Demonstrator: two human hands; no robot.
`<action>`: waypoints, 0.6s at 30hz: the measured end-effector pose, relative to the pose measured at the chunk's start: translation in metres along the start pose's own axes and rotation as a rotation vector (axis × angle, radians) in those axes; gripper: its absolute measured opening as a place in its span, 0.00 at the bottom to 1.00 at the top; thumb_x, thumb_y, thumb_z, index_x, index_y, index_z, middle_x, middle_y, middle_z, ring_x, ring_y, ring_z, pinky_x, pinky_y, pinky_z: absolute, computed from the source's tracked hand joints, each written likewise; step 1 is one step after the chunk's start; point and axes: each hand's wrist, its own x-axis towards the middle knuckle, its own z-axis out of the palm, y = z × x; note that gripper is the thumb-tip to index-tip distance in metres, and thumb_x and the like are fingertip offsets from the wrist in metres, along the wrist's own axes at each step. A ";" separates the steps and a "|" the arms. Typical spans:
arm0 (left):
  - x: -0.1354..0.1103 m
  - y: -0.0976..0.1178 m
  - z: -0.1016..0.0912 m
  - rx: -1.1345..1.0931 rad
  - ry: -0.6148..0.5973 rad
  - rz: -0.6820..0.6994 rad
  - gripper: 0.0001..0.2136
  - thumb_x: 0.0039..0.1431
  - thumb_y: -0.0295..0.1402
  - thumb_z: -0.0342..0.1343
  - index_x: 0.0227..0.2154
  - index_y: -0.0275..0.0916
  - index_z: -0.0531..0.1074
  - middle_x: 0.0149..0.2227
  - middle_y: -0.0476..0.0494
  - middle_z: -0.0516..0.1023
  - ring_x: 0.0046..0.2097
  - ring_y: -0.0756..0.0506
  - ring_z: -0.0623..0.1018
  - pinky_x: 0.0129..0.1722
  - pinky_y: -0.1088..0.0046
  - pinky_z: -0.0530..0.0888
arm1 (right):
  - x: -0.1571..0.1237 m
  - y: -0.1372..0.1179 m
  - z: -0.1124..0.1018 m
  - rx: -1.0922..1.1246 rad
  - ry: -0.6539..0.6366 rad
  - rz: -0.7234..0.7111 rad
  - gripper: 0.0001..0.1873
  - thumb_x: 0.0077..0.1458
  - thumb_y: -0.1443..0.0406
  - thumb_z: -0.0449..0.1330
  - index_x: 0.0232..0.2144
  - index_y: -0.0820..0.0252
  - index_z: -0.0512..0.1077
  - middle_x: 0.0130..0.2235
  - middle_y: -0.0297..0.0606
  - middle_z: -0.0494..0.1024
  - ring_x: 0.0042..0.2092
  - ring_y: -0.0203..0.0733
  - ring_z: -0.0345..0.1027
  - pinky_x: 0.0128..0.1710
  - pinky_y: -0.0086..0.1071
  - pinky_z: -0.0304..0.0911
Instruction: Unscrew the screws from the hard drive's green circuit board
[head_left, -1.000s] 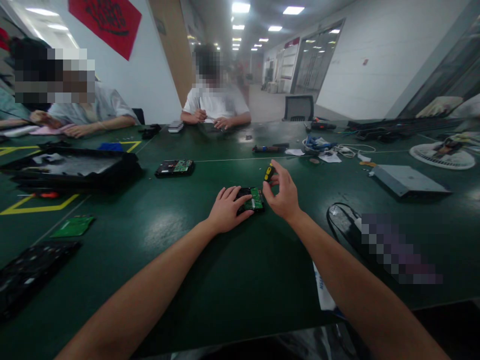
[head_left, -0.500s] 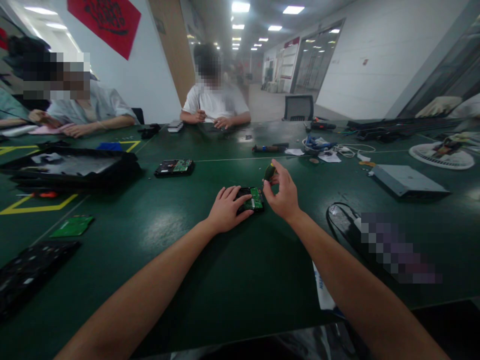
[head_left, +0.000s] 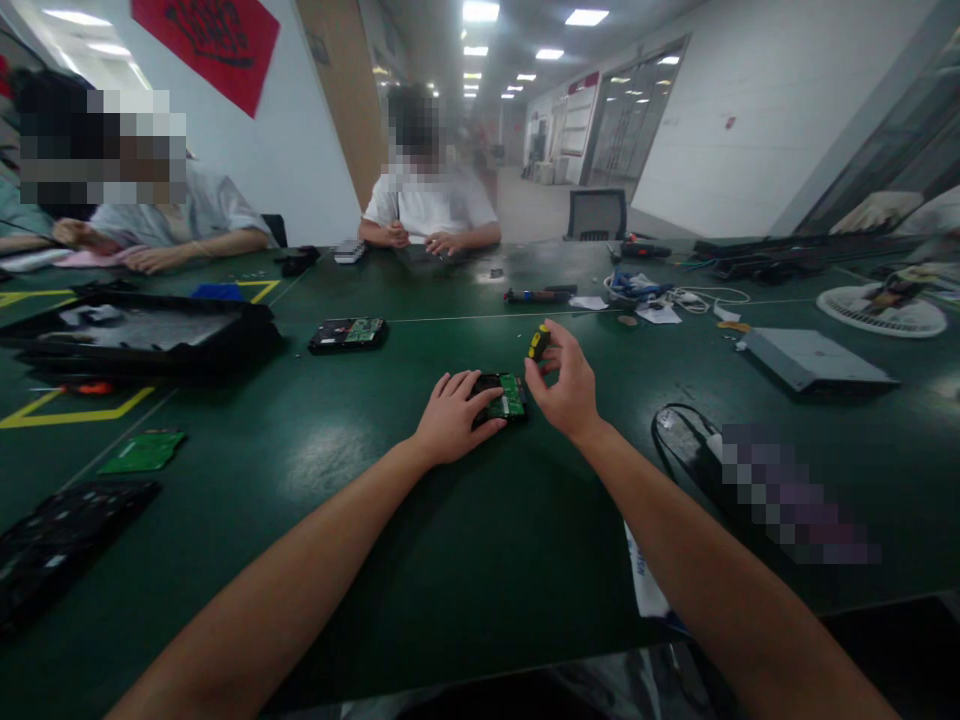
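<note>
A hard drive (head_left: 513, 397) with a green circuit board facing up lies flat on the table in front of me. My left hand (head_left: 454, 420) rests over its left part, gripping it with the fingers across the top and the thumb along the near edge. Beside the drive's right end, my right hand (head_left: 561, 385) pinches the black and yellow handle of a screwdriver (head_left: 538, 342) between thumb and fingertips. The handle stands nearly upright, slightly tilted. Its shaft and tip cannot be made out.
Another hard drive (head_left: 348, 334) lies farther left. A black tray-like casing (head_left: 142, 335), a loose green circuit board (head_left: 144, 452) and a dark panel (head_left: 71, 540) are on the left. To the right are a grey metal box (head_left: 817, 358) and tangled cables (head_left: 645, 287). Co-workers sit across the table.
The screwdriver handle has turned in my right fingers, so more of its yellow shows. Both hands stay in nearly the same place, and the hard drive has not moved.
</note>
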 end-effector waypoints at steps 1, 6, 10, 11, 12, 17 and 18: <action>0.000 0.000 0.000 0.000 0.001 0.003 0.27 0.69 0.55 0.54 0.66 0.52 0.70 0.71 0.39 0.64 0.72 0.31 0.61 0.71 0.41 0.56 | 0.000 0.000 0.000 -0.012 0.004 -0.002 0.35 0.64 0.61 0.62 0.70 0.49 0.57 0.59 0.48 0.74 0.43 0.47 0.77 0.39 0.45 0.82; 0.000 0.000 -0.001 0.000 0.002 0.007 0.27 0.69 0.55 0.54 0.66 0.51 0.71 0.71 0.38 0.63 0.72 0.31 0.61 0.71 0.41 0.56 | 0.000 -0.001 -0.002 -0.021 -0.023 -0.006 0.36 0.65 0.60 0.62 0.71 0.46 0.57 0.58 0.46 0.75 0.43 0.49 0.77 0.40 0.47 0.82; 0.000 0.000 -0.001 -0.008 0.001 0.000 0.27 0.69 0.55 0.54 0.65 0.52 0.71 0.71 0.39 0.64 0.72 0.31 0.61 0.71 0.40 0.56 | -0.001 0.002 0.000 0.009 -0.029 -0.003 0.37 0.67 0.61 0.59 0.73 0.46 0.52 0.61 0.46 0.75 0.44 0.49 0.79 0.45 0.49 0.82; 0.000 0.001 -0.001 -0.010 0.000 -0.002 0.26 0.69 0.55 0.54 0.65 0.52 0.71 0.71 0.39 0.64 0.72 0.31 0.61 0.71 0.40 0.56 | -0.001 0.003 0.001 0.008 -0.029 0.008 0.37 0.67 0.61 0.60 0.73 0.46 0.53 0.62 0.47 0.74 0.44 0.49 0.80 0.45 0.49 0.82; 0.000 0.000 -0.001 -0.012 -0.002 -0.003 0.26 0.69 0.55 0.54 0.65 0.52 0.71 0.71 0.39 0.64 0.72 0.31 0.61 0.71 0.40 0.56 | -0.001 0.004 0.001 0.005 -0.029 0.022 0.37 0.67 0.60 0.60 0.73 0.46 0.53 0.64 0.47 0.73 0.43 0.48 0.80 0.44 0.49 0.82; 0.000 0.000 0.000 -0.010 -0.004 -0.002 0.26 0.69 0.54 0.54 0.66 0.53 0.70 0.72 0.40 0.63 0.72 0.31 0.61 0.72 0.40 0.56 | -0.001 0.003 -0.001 -0.013 -0.030 0.037 0.36 0.65 0.57 0.62 0.71 0.46 0.56 0.64 0.47 0.72 0.40 0.48 0.80 0.38 0.47 0.82; 0.000 0.000 0.000 -0.008 -0.004 -0.003 0.26 0.69 0.54 0.54 0.66 0.53 0.70 0.71 0.40 0.63 0.72 0.31 0.61 0.72 0.40 0.56 | -0.001 0.002 -0.002 -0.015 -0.036 0.026 0.36 0.65 0.58 0.62 0.71 0.45 0.56 0.63 0.47 0.73 0.41 0.48 0.80 0.39 0.47 0.83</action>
